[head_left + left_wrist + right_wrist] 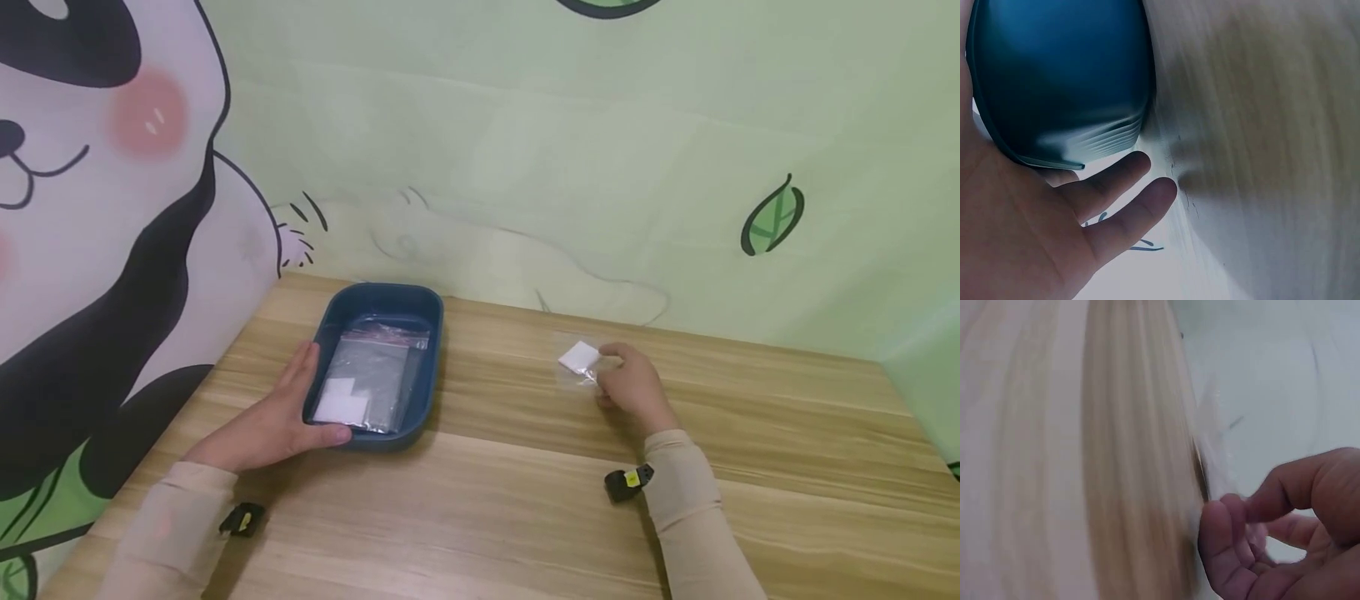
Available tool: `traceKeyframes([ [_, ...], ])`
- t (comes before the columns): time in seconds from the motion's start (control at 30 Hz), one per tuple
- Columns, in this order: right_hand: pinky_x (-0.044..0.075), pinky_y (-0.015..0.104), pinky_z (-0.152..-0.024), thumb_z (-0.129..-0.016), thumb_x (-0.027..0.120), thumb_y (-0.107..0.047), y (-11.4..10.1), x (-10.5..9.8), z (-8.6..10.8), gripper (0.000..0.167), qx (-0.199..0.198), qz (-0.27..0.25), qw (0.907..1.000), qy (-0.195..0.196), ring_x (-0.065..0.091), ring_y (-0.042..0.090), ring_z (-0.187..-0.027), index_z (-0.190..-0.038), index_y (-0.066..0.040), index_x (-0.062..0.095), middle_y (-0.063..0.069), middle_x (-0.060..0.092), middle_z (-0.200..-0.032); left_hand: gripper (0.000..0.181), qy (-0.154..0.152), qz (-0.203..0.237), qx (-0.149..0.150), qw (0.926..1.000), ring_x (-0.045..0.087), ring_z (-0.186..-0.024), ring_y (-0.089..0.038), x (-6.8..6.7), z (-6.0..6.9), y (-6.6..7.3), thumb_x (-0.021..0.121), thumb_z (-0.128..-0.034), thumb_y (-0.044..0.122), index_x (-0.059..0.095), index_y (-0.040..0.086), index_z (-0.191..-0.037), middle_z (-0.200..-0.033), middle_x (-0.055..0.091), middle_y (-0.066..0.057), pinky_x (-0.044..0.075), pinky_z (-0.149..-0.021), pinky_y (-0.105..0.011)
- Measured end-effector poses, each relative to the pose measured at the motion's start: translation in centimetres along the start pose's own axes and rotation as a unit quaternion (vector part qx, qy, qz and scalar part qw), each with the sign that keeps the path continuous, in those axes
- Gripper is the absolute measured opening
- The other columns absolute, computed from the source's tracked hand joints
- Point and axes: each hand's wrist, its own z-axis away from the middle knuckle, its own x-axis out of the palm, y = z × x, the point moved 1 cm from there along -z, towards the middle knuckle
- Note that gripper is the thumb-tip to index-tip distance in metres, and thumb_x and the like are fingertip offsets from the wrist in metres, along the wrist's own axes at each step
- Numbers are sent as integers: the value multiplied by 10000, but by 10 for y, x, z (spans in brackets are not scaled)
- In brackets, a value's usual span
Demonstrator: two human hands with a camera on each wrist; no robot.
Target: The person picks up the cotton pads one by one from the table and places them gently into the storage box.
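My right hand [636, 385] pinches the edge of a small clear plastic bag [579, 360] with a folded white square inside, over the right half of the table. In the right wrist view, the thumb and curled fingers of the right hand [1279, 531] close on the clear film of the bag [1213, 453]. On the left, my left hand [276, 417] rests against the outside of a dark blue tray [437, 350], fingers along its left side and thumb at its front rim. The left wrist view shows fairly straight fingers [1129, 219] beside the tray wall [1066, 81].
Inside the tray lie several clear zip bags [375, 367] and white pieces [341, 406]. The wooden table [480, 517] meets a green wall [487, 150] with a panda drawing [225, 217] at the left.
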Motion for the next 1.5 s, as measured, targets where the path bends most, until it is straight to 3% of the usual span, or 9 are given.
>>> traceKeyframes([
  [0.13, 571, 274, -598, -892, 488, 111, 0, -1, 0, 665, 351, -904, 9953, 78, 618, 146, -606, -1534, 2, 350, 117, 556, -824, 1300, 2, 9, 15, 10000, 49, -1476, -517, 0, 0, 1, 773, -833, 571, -131, 19, -1587, -1648, -154, -231, 192, -1115, -681],
  [0.23, 577, 277, -596, -878, 480, 132, 0, -2, 1, 702, 541, -1745, 9831, 58, 613, 140, -614, -1549, -16, 335, 129, 553, -841, 1301, -10, -7, 5, 10000, 49, -1478, -513, -1, -1, 1, 774, -833, 568, -132, 18, -1586, -1649, -152, -231, 194, -1116, -679],
  [0.37, 552, 246, -623, -908, 452, 131, -1, -2, 3, 643, 803, -2900, 9522, -534, 569, 117, -661, -1531, 6, 358, 110, 507, -924, 1301, -31, -41, -13, 10000, 68, -1471, -525, -1, -1, 1, 770, -833, 576, -135, 20, -1586, -1648, -156, -229, 205, -1114, -678],
  [0.5, 527, 249, -667, -935, 424, 108, 0, 3, 4, 593, 1076, -3356, 9280, -1208, 526, 122, -686, -1520, 27, 371, 111, 463, -1037, 1305, -29, -75, -45, 10000, 90, -1461, -541, 0, 0, 1, 762, -832, 592, -137, 20, -1585, -1646, -159, -233, 214, -1110, -679],
  [0.8, 546, 256, -658, -962, 480, 81, -4, 23, 6, 485, 713, -2783, 9443, -1606, 554, 111, -667, -1441, 135, 428, 119, 648, -1042, 1304, -29, -108, -33, 9999, 90, -1461, -542, 0, 0, 0, 756, -832, 602, -133, 16, -1585, -1644, -154, -244, 219, -1104, -684],
  [1.03, 545, 262, -648, -863, 416, 157, -9, 26, 6, 649, 342, -2738, 9512, -1381, 536, 144, -692, -1506, 77, 385, 227, 422, -1476, 1308, -35, -60, -47, 10000, 67, -1468, -533, 0, -1, 1, 762, -831, 594, -139, 21, -1585, -1644, -153, -246, 209, -1107, -686],
  [1.27, 549, 250, -678, -872, 432, 141, -25, 22, 12, 664, -113, -2647, 9553, -1309, 562, 148, -726, -1523, 15, 403, 165, 395, -1568, 1311, -43, -57, -92, 9999, 78, -1463, -543, 0, -1, 1, 762, -826, 601, -144, 37, -1588, -1645, -159, -238, 211, -1103, -692],
  [1.33, 549, 249, -697, -873, 437, 141, -30, 21, 14, 668, -234, -2727, 9523, -1346, 562, 152, -751, -1526, 9, 399, 158, 391, -1573, 1309, -34, -43, -73, 10000, 78, -1461, -548, -1, -1, 1, 764, -828, 594, -143, 34, -1587, -1644, -158, -243, 209, -1099, -698],
  [1.5, 537, 243, -718, -857, 417, 173, -44, 20, 22, 698, -548, -3377, 9269, -1545, 544, 171, -842, -1538, 38, 344, 198, 357, -1574, 1311, -39, -60, -74, 9999, 67, -1465, -541, 0, -1, 1, 759, -827, 605, -142, 28, -1586, -1643, -159, -244, 199, -1105, -694],
])
